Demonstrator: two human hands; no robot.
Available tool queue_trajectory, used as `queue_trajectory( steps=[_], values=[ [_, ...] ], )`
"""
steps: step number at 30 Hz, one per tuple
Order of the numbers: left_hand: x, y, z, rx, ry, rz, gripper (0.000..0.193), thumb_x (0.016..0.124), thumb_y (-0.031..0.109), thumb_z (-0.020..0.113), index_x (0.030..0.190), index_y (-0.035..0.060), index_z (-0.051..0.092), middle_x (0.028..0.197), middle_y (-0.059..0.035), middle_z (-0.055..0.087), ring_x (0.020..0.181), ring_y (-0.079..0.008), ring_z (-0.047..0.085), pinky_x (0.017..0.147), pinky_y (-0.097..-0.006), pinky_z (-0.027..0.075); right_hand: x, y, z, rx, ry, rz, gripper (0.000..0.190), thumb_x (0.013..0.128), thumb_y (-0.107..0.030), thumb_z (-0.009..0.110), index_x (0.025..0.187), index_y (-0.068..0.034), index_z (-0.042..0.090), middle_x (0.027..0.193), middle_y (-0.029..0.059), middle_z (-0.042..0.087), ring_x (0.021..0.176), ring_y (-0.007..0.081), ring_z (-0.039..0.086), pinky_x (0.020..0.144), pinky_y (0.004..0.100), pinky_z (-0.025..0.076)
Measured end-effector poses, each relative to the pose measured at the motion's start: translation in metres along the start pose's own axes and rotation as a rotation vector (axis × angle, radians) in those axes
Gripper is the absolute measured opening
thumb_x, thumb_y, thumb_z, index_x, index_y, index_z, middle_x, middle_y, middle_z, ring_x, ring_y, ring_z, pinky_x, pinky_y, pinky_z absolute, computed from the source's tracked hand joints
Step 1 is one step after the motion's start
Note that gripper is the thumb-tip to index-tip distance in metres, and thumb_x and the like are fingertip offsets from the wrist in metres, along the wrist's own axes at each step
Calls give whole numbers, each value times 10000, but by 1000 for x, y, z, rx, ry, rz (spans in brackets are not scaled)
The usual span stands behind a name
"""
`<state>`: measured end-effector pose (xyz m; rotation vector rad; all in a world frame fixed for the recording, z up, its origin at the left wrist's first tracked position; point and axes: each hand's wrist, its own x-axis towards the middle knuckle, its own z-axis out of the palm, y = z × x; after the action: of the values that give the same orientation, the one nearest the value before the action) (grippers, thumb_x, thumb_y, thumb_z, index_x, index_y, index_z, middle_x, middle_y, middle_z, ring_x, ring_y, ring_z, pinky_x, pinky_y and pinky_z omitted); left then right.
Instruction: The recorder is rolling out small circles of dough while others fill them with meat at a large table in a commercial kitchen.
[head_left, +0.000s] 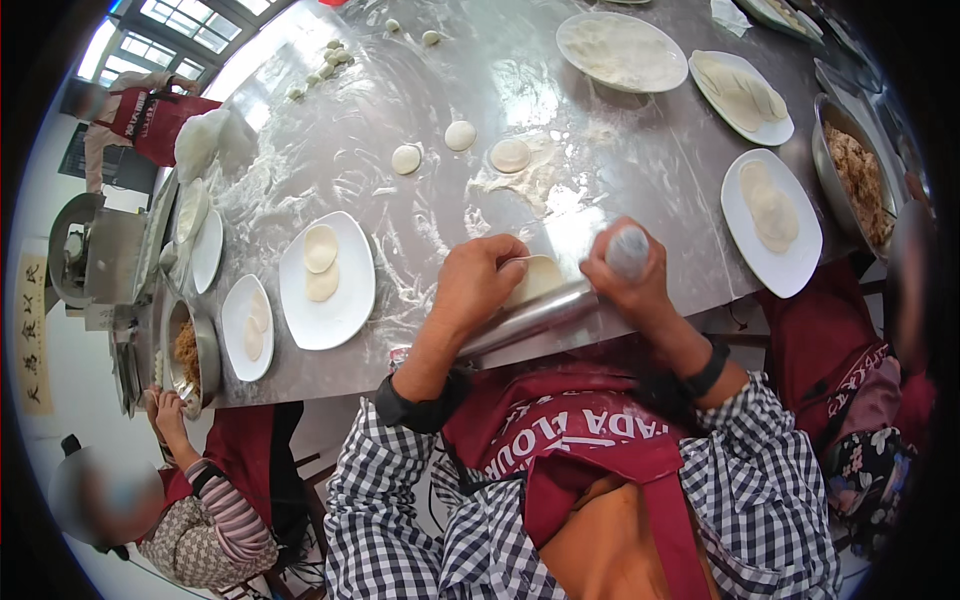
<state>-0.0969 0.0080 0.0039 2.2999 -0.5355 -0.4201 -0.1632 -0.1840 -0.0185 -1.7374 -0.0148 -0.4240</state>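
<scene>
My left hand (476, 277) pinches the edge of a thin dough wrapper (541, 276), which is partly raised at that edge. A shiny metal rolling pin (534, 315) lies across the near side of the wrapper, close to the front edge of the steel table (660, 217). Around one end of the pin is my right hand (643, 289), and the rounded grip end sticks up between its fingers. Beyond my hands, a flattened dough disc (510, 155) rests in scattered flour, with two thicker dough rounds (460, 136) (406, 159) to its left.
White plates with wrappers stand left (345, 315) and right (799, 259). A flour plate (622, 52) sits at the back. Metal bowls of filling stand at far left (206, 352) and far right (832, 165). Small dough pieces (330, 64) lie farther back. People (225, 502) work nearby.
</scene>
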Motion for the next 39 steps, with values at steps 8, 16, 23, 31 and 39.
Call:
queue_trajectory(
  steps=[8, 16, 23, 31, 39],
  values=[
    [-12, -9, 2, -317, -94, -52, 222, 783, 25, 515, 999, -23, 538, 812, -54, 614, 774, -106, 579, 680, -234, 457, 16, 1, 7, 54, 17, 64, 188, 676, -67, 684, 722, -43, 503, 609, 23, 523, 556, 95, 489, 549, 266, 428],
    [-9, 11, 3, 53, -50, -22, 199, 808, 109, 535, 962, -4, 590, 826, -127, 645, 771, -165, 603, 704, -285, 473, 11, 5, 5, 17, 3, -12, 192, 674, -74, 679, 707, -40, 493, 603, 28, 514, 555, 91, 487, 541, 274, 423],
    [-12, -14, -6, -407, -138, -130, 199, 768, 43, 534, 943, -33, 588, 793, -29, 603, 688, -72, 540, 624, -224, 443, -19, -4, -9, 180, -93, 140, 179, 672, -66, 684, 707, -50, 509, 609, 19, 530, 547, 94, 503, 546, 272, 431],
    [-7, 5, 0, -54, 68, -10, 220, 787, 124, 547, 942, -25, 594, 796, -126, 647, 708, -159, 604, 664, -293, 470, 37, 9, 20, 8, 82, -33, 199, 674, -79, 686, 725, -36, 498, 606, 37, 525, 547, 110, 491, 546, 278, 429],
    [-11, -22, -6, -498, -86, -164, 226, 750, 123, 548, 932, 1, 605, 821, -177, 640, 741, -287, 630, 680, -356, 481, -23, -2, -9, 110, -69, 55, 187, 673, -69, 687, 716, -49, 506, 610, 28, 525, 558, 91, 509, 552, 261, 432]
  ],
)
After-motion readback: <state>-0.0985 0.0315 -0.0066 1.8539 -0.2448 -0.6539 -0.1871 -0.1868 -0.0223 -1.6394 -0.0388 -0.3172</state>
